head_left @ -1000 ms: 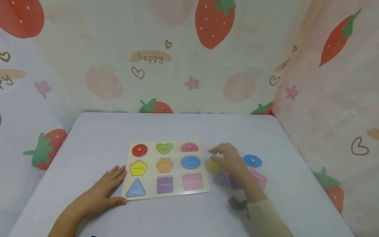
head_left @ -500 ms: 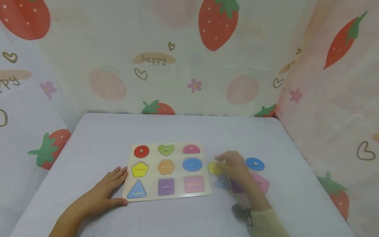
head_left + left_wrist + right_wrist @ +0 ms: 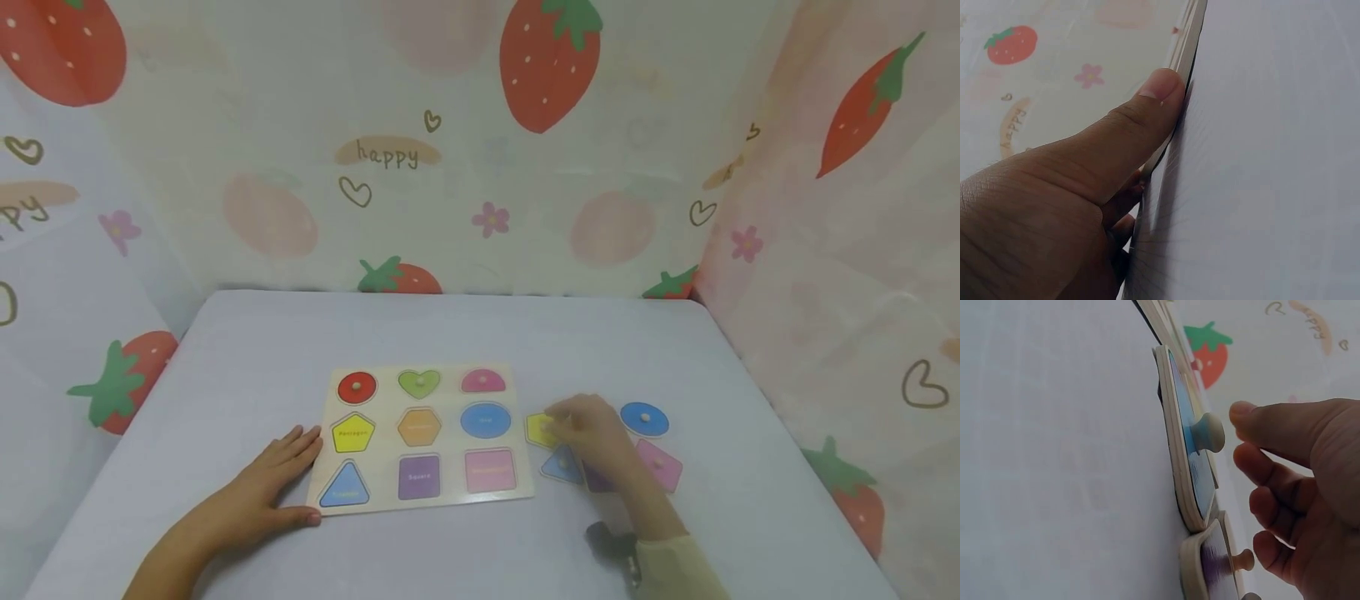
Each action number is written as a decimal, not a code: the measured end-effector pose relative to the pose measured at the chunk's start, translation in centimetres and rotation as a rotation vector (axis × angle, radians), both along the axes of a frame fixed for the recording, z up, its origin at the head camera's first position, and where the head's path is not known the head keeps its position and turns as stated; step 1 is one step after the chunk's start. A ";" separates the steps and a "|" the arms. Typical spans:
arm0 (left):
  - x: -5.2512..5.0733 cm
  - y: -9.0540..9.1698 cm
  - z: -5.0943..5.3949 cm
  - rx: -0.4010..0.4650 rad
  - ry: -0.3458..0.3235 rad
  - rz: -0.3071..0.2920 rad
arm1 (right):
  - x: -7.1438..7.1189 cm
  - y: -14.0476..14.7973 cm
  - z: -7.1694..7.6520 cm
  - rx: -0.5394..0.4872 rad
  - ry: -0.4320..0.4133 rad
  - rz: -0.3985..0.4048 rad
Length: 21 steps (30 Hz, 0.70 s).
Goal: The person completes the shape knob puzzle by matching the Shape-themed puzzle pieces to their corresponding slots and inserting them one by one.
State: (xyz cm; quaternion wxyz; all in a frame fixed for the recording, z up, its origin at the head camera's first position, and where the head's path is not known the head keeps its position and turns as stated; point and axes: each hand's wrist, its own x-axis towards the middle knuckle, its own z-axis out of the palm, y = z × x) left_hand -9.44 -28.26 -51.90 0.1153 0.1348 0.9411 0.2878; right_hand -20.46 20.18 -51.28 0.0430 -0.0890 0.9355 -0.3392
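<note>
A printed cloth backdrop [image 3: 645,92] with strawberries, hearts and flowers stands behind and beside the white-covered table [image 3: 420,333]. On the table lies the pale wooden board [image 3: 381,475], between the two hands, its left edge against the left hand and its right edge near the right hand. Its far row bears a red circle, a green heart and a pink half-circle, each knobbed; the middle and near rows show flat coloured shapes with words, "Pentagon" and "Square" legible.

The left hand [image 3: 262,479] is spread, fingertips at the board's left edge, thumb touching its near left corner. The right hand [image 3: 596,429] is bent over the loose pieces right of the board, thumb and forefinger at the yellow piece; whether they pinch it I cannot tell.

The pink piece [image 3: 670,473], four-sided, lies turned askew right of that wrist, with the blue oval [image 3: 630,415] on its far side. The purple piece [image 3: 596,480] is partly hidden under the hand. Left of it sits the blue triangle [image 3: 557,471], and the yellow piece [image 3: 534,430] lies far of that, just beside the board. The triangle's knob [image 3: 1210,432] is rounded, standing up from its glossy face.
</note>
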 end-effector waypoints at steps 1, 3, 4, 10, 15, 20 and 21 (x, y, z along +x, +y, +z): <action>0.0 0.0 0.0 -0.001 -0.004 0.001 | 0.1 0.0 0.0 -0.002 0.000 0.003; 0.0 0.0 0.1 -0.005 -0.014 0.005 | 0.2 -0.1 0.0 -0.008 0.001 0.009; -0.1 0.0 0.1 -0.010 -0.017 0.007 | 0.3 -0.1 0.0 -0.013 0.003 0.013; -0.3 -0.1 0.0 -0.033 -0.020 0.006 | 0.4 -0.2 -0.2 -0.039 0.010 0.026; -0.3 -0.1 0.0 -0.031 -0.026 0.009 | 0.2 -0.2 -0.6 -0.019 0.015 0.026; -0.1 0.1 0.2 -0.027 -0.035 0.017 | 0.3 -0.3 -0.8 -0.007 0.020 0.022; -0.1 0.1 0.2 -0.025 -0.035 0.019 | 0.3 -0.3 -0.8 -0.006 0.020 0.021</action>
